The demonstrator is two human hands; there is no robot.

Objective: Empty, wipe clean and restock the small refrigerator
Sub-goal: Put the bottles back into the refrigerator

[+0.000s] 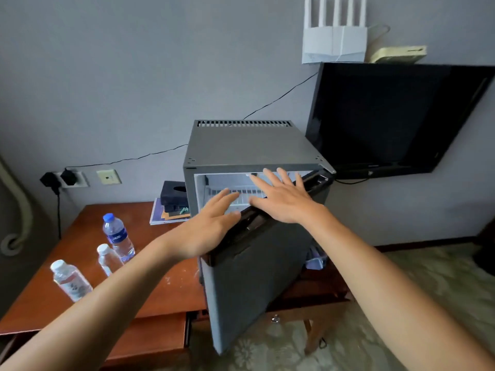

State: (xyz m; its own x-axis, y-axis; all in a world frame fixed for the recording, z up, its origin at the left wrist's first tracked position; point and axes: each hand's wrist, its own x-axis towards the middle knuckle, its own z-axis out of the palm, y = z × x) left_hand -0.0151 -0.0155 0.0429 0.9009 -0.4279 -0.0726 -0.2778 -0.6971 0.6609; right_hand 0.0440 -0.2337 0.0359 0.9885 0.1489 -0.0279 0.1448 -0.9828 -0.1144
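Observation:
A small grey refrigerator [249, 145] stands on a wooden table [80, 285]. Its door [249, 285] hangs partly open, hinged at the right. Inside I see a white wire shelf [241, 194] with nothing visible on it. My left hand [211, 226] lies flat with straight fingers against the door's top edge. My right hand [281, 196] hovers with spread fingers over the same edge, in front of the opening. Three water bottles stand on the table to the left: one with a blue cap [117, 236] and two with white caps [107, 259] [70, 279].
A black tissue box [174, 191] on a stack of booklets sits left of the fridge. A black television [396, 116] hangs on the wall at right, with a white router [334, 44] above it. Wall sockets [67, 178] and a cable are at left. Patterned carpet covers the floor.

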